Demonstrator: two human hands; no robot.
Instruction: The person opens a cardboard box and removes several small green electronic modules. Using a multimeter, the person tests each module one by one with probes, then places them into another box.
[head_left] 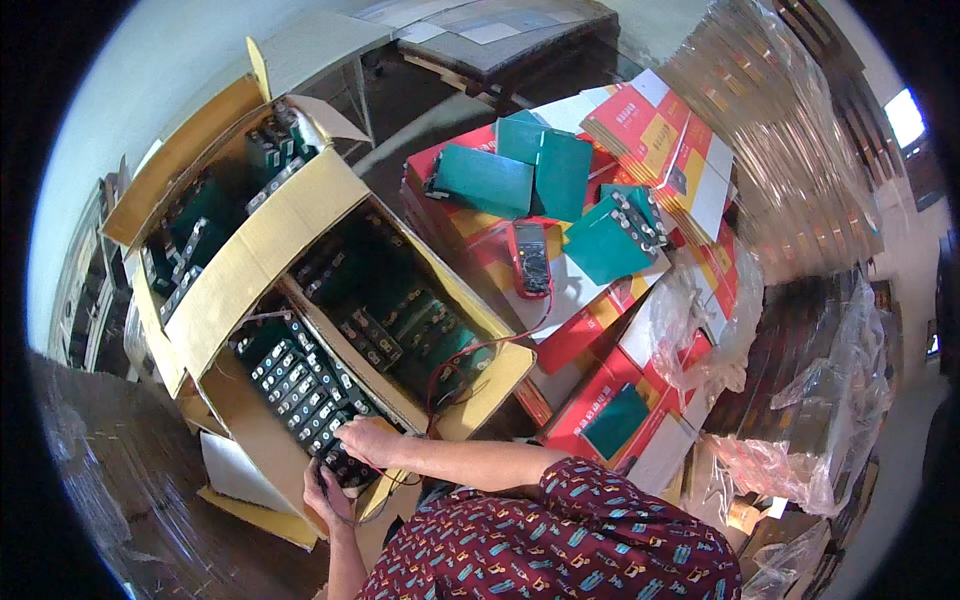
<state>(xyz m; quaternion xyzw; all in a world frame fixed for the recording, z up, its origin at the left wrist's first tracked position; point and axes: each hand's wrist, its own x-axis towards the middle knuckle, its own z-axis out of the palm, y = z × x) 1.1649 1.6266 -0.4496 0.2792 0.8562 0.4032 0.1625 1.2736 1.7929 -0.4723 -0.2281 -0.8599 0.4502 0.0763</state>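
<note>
My left hand (328,498) is closed around a dark test probe at the near end of an open cardboard box (228,410). Just above it, my right hand (367,441) is closed in a pinch over the box's contents; a thin red lead (431,385) runs beside it, and its fingers hide what they hold. Under both hands stand tight rows of green battery cells (300,385) with black tops and metal terminals. A red multimeter (531,259) with a dark face lies to the right, joined to the lead.
A second open carton (483,318) beside the first holds more green cells. Another carton (270,210) stands behind. Loose green cells (484,180) lie on red and white printed cartons (560,355). Plastic film (700,325) and stacked flat cardboard (790,130) are at the right.
</note>
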